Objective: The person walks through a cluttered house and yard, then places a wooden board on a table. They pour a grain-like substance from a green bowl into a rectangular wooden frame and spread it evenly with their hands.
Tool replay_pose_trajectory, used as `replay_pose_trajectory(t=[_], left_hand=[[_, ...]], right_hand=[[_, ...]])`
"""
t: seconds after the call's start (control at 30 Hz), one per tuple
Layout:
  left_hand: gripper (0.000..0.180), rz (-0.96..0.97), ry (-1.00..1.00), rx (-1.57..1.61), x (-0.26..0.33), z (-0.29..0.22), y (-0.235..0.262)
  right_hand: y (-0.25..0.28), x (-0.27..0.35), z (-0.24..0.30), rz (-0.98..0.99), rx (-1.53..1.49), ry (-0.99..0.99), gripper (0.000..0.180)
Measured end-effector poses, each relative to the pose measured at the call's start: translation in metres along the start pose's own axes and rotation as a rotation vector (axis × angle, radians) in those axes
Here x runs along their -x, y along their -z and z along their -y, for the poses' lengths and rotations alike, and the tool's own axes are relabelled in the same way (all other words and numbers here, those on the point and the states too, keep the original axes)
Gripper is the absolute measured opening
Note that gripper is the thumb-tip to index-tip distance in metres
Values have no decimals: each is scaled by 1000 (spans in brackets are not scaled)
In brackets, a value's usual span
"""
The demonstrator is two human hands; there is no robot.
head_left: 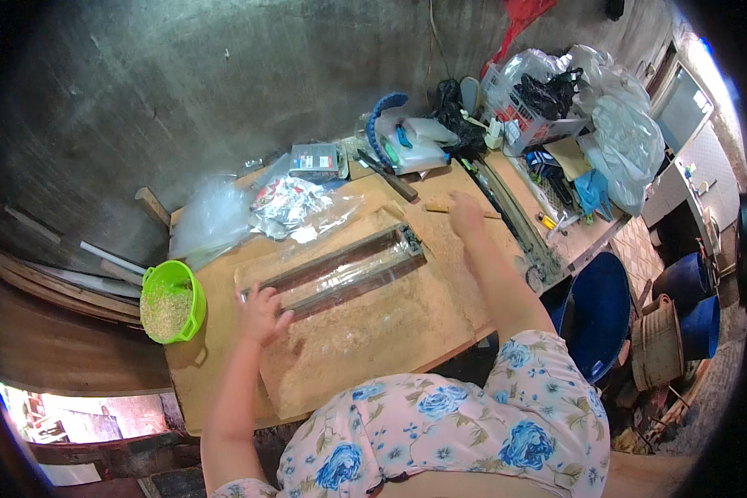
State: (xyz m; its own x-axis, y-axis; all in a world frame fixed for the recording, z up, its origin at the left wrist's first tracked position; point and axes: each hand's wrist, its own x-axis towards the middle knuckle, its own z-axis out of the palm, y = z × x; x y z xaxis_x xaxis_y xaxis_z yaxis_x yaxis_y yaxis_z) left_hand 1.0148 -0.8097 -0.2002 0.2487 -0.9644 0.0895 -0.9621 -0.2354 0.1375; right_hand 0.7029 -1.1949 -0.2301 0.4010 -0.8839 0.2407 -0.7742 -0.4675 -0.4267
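Observation:
A long rectangular wooden frame (340, 292), lined with clear plastic film, lies slanted on the work table. My left hand (263, 317) is at its left end, fingers apart, the fingertips resting at the corner. Beyond the frame's right end, my right hand (467, 219) is closed over the middle of a thin wooden stick (436, 207), which pokes out on both sides. The fingertips on the stick are partly hidden by the hand. Some metal hardware shows at the frame's right end.
A green basin (174, 330) of pale grains sits at the table's left edge. Plastic bags (214, 217), crumpled foil packaging (286, 206) and a dark-bladed knife (390, 177) lie along the back. Long dark rails (519, 220) and a crate (515, 124) are on the right.

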Motion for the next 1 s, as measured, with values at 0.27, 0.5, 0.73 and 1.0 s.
replay_pose_trajectory(t=[0.27,0.5,0.73,1.0], left_hand=[[33,-82,-66,192,-19,-77,-44],[51,-126,-8,140,-22,-77,-51],[79,76,132,-93,-19,-57,-28],[85,167,310,-91,9,-1,-21]], right_hand=[[-27,2,-90,294,472,-221,34],[-23,10,-96,80,199,-42,25],[65,105,61,214,-503,83,19],[-43,120,84,66,-417,199,15]])
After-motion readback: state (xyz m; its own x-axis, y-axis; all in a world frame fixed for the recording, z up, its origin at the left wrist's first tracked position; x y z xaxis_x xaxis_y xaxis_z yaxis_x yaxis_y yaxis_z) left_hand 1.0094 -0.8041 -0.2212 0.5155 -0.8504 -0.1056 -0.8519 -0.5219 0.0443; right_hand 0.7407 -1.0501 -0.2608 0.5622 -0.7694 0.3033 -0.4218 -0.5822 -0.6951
